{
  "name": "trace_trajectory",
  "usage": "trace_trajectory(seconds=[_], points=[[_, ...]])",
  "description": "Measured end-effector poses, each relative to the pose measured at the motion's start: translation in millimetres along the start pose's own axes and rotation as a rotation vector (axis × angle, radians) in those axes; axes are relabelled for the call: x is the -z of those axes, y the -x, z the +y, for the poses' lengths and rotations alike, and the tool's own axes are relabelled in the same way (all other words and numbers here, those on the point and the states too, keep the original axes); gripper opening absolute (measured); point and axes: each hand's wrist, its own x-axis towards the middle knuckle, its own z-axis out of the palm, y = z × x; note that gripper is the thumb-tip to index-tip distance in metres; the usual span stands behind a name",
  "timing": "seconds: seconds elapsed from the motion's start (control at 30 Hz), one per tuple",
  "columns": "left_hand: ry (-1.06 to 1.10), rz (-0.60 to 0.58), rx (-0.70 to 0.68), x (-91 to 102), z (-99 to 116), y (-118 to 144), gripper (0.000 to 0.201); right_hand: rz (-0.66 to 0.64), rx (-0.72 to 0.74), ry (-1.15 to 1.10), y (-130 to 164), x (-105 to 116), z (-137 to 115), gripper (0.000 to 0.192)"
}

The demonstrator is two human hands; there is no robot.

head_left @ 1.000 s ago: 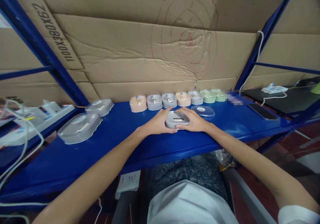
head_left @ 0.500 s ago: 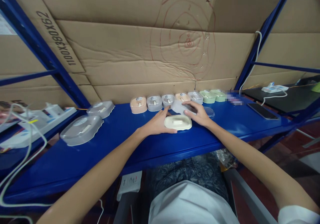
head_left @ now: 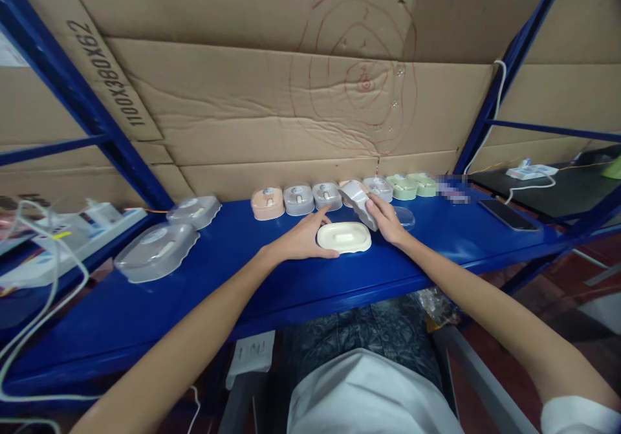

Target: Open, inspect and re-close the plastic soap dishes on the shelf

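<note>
A cream oval dish (head_left: 345, 237) with a raised bar in its middle lies on the blue shelf in front of me. My left hand (head_left: 301, 235) grips its left end, thumb along the near edge and the other fingers partly hidden behind it. My right hand (head_left: 387, 219) holds a grey-white plastic cover (head_left: 358, 202) tilted steeply, just above and behind the dish's right side. Beyond the right hand, a clear oval lid (head_left: 405, 217) lies on the shelf, partly hidden by that hand.
Along the cardboard back wall stands a row of lidded boxes, among them a peach box (head_left: 268, 204) and a green box (head_left: 402, 187). Larger clear covers (head_left: 156, 253) lie at left near white power strips and cables. A phone (head_left: 508, 215) rests at right.
My right hand has turned the grey-white cover from nearly flat to a steep tilt and drawn it slightly right. My left hand stays at the cream dish.
</note>
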Motion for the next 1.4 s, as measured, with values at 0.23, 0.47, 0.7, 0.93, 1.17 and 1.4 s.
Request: trace_trajectory(seconds=[0.23,0.47,0.7,0.93,1.17,1.4], points=[[0.027,0.006,0.009,-0.3,0,-1,0.123,-0.072,0.143,0.128,3,-1,0,0.058],[0.100,0.068,0.046,-12.0,-11,-2,0.145,-0.196,0.257,0.239,8,-5,-6,0.053],[0.103,0.086,0.072,-15.4,-10,-3,0.137,-0.300,0.283,0.341,11,-9,-8,0.063],[0.068,0.062,0.076,-14.7,-10,-4,0.128,-0.321,0.318,0.367,11,-10,-6,0.065],[0.012,0.054,0.069,-15.5,-14,-4,0.120,-0.348,0.343,0.348,11,-11,-6,0.064],[0.017,0.065,0.021,-13.8,-9,-4,0.111,-0.362,0.384,0.346,11,-11,-6,0.061]])
